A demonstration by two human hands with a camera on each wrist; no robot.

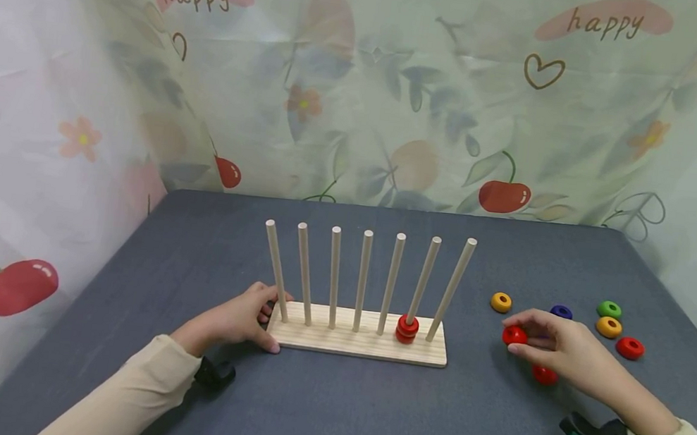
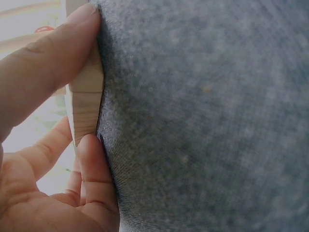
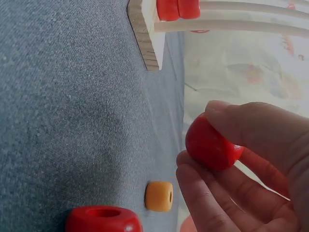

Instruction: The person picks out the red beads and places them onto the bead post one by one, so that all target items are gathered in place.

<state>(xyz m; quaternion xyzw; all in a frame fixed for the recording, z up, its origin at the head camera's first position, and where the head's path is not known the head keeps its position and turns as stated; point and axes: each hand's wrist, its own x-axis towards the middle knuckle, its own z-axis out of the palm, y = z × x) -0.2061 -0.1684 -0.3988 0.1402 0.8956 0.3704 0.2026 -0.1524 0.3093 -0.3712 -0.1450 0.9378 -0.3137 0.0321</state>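
A pale wooden peg rack (image 1: 348, 343) with several upright dowels stands on the table. My left hand (image 1: 242, 318) grips its left end, thumb on the front edge and fingers round the side and back. Two red beads (image 1: 407, 330) are stacked low on the second dowel from the right. To the right of the rack, my right hand (image 1: 564, 345) pinches a red bead (image 3: 210, 145) between thumb and fingertips, above the tabletop. Another red bead (image 1: 544, 375) lies beneath that hand, partly covered by it.
Loose beads lie around the right hand: a yellow one (image 1: 501, 302), a blue one (image 1: 561, 311) partly hidden, a green one (image 1: 609, 309), another yellow one (image 1: 608, 327) and a red one (image 1: 630, 348). Patterned curtains (image 1: 362, 91) enclose the dark grey table (image 1: 340, 415).
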